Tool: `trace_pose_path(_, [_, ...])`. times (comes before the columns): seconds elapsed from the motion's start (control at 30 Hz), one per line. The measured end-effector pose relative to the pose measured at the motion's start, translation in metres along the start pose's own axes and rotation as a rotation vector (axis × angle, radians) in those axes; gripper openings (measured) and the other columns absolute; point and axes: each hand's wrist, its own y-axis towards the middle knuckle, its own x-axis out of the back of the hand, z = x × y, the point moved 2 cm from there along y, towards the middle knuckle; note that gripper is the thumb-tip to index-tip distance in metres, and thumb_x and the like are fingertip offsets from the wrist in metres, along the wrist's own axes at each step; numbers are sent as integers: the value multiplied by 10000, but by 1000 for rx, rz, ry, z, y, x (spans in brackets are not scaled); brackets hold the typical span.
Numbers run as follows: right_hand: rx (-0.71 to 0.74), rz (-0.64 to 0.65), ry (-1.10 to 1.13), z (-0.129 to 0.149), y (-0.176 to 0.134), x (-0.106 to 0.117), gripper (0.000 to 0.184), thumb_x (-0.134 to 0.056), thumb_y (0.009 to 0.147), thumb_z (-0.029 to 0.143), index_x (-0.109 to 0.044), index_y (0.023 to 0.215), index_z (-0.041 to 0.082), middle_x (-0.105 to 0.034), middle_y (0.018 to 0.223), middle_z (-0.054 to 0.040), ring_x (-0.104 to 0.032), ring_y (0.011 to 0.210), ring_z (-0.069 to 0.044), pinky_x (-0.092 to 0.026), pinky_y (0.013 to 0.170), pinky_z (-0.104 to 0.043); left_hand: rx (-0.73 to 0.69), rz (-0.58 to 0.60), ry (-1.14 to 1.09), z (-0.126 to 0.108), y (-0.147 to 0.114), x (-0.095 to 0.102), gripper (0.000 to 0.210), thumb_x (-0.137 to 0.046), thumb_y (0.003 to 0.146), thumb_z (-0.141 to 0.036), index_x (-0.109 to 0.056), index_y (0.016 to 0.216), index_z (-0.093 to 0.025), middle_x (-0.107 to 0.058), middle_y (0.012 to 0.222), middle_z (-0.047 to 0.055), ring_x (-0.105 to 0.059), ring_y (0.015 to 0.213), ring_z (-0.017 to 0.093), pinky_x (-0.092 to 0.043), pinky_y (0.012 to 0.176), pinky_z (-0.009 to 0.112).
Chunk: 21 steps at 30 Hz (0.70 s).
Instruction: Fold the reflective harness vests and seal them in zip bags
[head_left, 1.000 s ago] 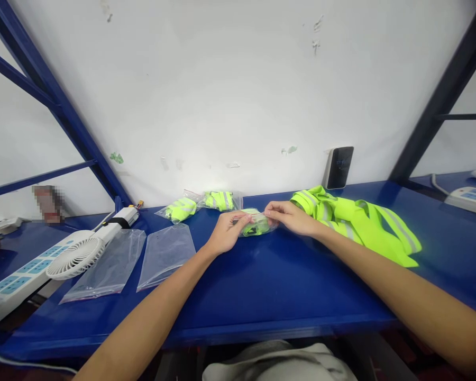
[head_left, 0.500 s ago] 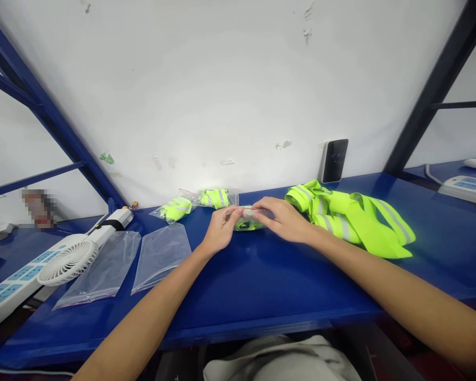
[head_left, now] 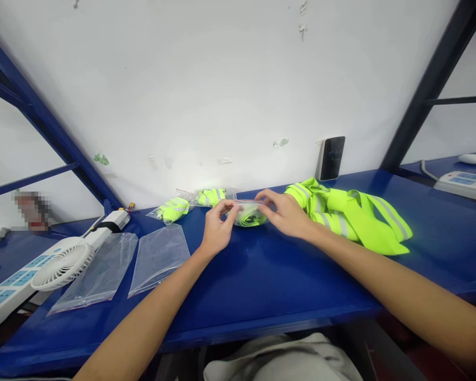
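A clear zip bag (head_left: pixel 249 214) with a rolled neon-yellow reflective strap inside is held between my two hands. My left hand (head_left: pixel 219 225) pinches the left end of its red-lined top edge. At the other end, my right hand (head_left: pixel 282 211) grips the same edge between thumb and fingers. Right of it lies a loose heap of neon-yellow straps (head_left: pixel 349 214) with silver stripes. Behind my left hand, two filled bags, a left one (head_left: pixel 173 208) and a right one (head_left: pixel 212 197), rest near the wall.
Two flat clear bags, one nearer (head_left: pixel 99 275) and one beside it (head_left: pixel 161 256), lie on the blue table (head_left: pixel 269 286) at left. Next to them are a white fan (head_left: pixel 63 266) and a power strip (head_left: pixel 18 280). A dark-screened device (head_left: pixel 332 159) leans against the wall.
My fingers have shifted along the bag's top edge, and the right hand's fingers are more arched. More of the rolled strap shows between the hands. The camera view has moved slightly.
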Motion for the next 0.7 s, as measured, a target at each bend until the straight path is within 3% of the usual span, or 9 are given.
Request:
trace_pose_path(0.13, [173,-18,-105,8,-3,-2,214,-547,936,280,-634,1106,184,-721,1074,-109,-647,968,-267,-449,855,-364,-5,68,-1,-4,-2,-5,252,-597,939,-424,-609,928,-173,-684,875,28,-670,827,157,-512,798,257])
trace_pose_path(0.27, [304,36,-147,14,-5,0,192,-507,983,301,-652,1033,185,-722,985,-103,-646,909,-254,-440,832,-359,-39,102,71,-8,-4,-6,247,-559,964,-415,-588,897,-179,-633,829,2,-601,753,125,-478,731,229])
trace_pose_path(0.5, [176,91,119,14,-2,4,150,-569,939,273,-665,860,188,-713,827,-35,-635,734,-167,-448,708,-273,-89,157,162,-12,-6,-6,246,-511,986,-413,-567,907,-187,-619,811,4,-588,748,134,-479,738,245])
trace_pose_path(0.7, [70,111,279,11,0,0,133,-613,887,275,-700,853,180,-742,857,-33,-669,799,-177,-488,755,-283,-97,178,191,-11,-6,-6,229,-495,994,-397,-551,913,-190,-618,823,12,-608,767,145,-485,755,256])
